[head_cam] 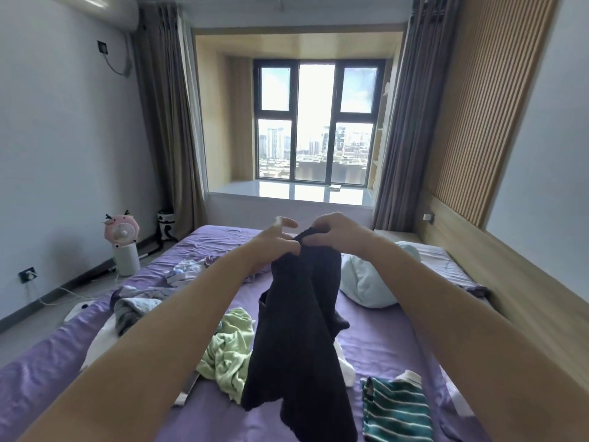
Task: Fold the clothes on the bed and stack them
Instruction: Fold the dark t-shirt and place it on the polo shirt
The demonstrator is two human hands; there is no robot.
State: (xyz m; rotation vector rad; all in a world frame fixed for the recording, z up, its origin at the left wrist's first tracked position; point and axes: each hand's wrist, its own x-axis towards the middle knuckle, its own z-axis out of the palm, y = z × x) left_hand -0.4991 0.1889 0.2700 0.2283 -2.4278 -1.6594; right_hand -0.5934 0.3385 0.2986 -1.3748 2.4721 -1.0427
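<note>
Striped green-and-white folded garment (395, 406) lies beside a long black knit garment (299, 330) hanging lengthwise over the purple-sheeted bed (382, 342), its top edge pinched by right hand (334, 232); left hand (274, 242), alongside, grips it too.

Two hands (277, 240); one pillow (366, 282); two curtains (169, 122)

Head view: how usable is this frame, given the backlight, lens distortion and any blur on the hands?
Head view: the window is blown out in its centre pane, leaving the room dim; wide-angle bending curves the walls and stretches the forearms; the left hand shows slight motion blur at the fingertips, the right hand is sharper; the black garment they hold is so dark that its folds barely read.
</note>
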